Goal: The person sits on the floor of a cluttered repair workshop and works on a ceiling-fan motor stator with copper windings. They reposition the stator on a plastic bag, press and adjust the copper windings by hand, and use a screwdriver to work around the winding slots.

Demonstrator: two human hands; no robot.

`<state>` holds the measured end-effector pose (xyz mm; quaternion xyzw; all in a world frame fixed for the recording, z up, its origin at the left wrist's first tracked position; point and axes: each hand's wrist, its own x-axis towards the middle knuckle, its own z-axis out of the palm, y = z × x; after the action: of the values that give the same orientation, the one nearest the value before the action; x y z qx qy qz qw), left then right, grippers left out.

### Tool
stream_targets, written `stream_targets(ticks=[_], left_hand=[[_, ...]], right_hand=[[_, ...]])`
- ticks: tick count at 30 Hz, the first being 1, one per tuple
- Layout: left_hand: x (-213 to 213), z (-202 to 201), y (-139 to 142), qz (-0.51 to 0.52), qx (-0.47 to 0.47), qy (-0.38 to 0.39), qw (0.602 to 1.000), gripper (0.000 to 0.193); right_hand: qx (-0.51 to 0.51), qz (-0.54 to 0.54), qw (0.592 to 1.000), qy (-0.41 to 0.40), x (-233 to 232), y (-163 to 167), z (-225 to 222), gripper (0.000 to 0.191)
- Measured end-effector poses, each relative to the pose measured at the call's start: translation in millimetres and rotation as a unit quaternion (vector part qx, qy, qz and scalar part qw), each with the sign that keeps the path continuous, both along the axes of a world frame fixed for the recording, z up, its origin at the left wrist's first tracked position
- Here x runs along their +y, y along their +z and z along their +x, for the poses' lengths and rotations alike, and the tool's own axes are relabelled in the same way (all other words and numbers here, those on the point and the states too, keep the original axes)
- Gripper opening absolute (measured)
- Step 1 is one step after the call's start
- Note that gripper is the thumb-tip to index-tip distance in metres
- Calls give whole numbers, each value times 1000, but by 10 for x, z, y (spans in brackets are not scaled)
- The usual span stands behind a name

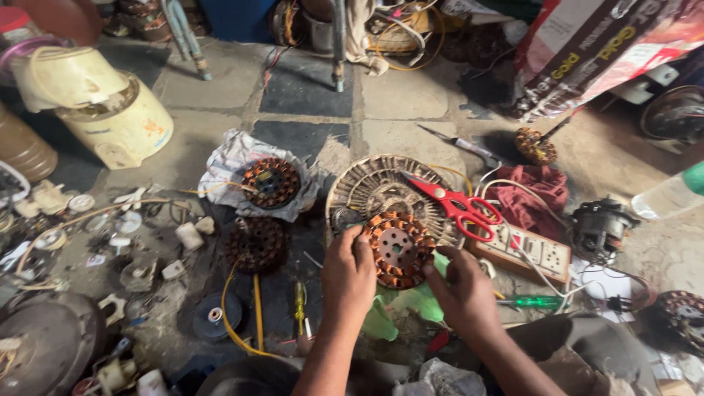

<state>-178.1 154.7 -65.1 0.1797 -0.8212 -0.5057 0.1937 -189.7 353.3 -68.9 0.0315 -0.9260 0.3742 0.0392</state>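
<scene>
both hands work at one copper-wound stator, a round core with bright coils around a pale hub with small holes. the left hand closes on its left rim, fingers curled over the edge; the right hand sits at its lower right edge, fingertips touching the coils, though whether it truly clamps the rim cannot be told. the hands are apart, one on each side, and the stator is held tilted just above the floor, in front of a round ribbed metal housing.

counting wound stators: five in view. the held one; one on a crumpled grey cloth at; a darker one just below that; a small one on a shaft at upper right; and part of one at the right edge.

one pair of red-handled scissors lies across the housing's right rim. one white socket strip lies just right of it, beside one dark red rag. two screwdrivers lie on the floor: a green-handled one by the right hand and a yellow-handled one by the left forearm. one yellow cable curves near one black disc. one cream plastic shell stands at upper left, and one small dark motor sits at right.
</scene>
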Motion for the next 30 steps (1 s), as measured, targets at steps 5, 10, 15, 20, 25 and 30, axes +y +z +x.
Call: stream_targets(ticks=[5, 10, 15, 20, 25, 30], left_hand=[[42, -8, -23, -27, 0, 7, 1000, 35], [49, -9, -17, -39, -2, 9, 999, 35], [42, 5, 16, -35, -12, 2, 999, 34], [29, 12, -10, -17, -16, 6, 1000, 35], [32, -14, -38, 122, -4, 10, 993, 37], [39, -25, -57, 300, -21, -32, 953, 45]], right_hand=[[111, -48, 991, 49, -13, 98, -32, 16], [45, -35, 996, 65, 35, 152, -51, 19], [47, -29, 996, 73, 13, 132, -98, 15], [29, -24, 998, 44, 161, 23, -175, 10], [-94, -317, 938, -105, 563, -149, -192, 20], [-219, -564, 781, -158, 856, -517, 66, 27]])
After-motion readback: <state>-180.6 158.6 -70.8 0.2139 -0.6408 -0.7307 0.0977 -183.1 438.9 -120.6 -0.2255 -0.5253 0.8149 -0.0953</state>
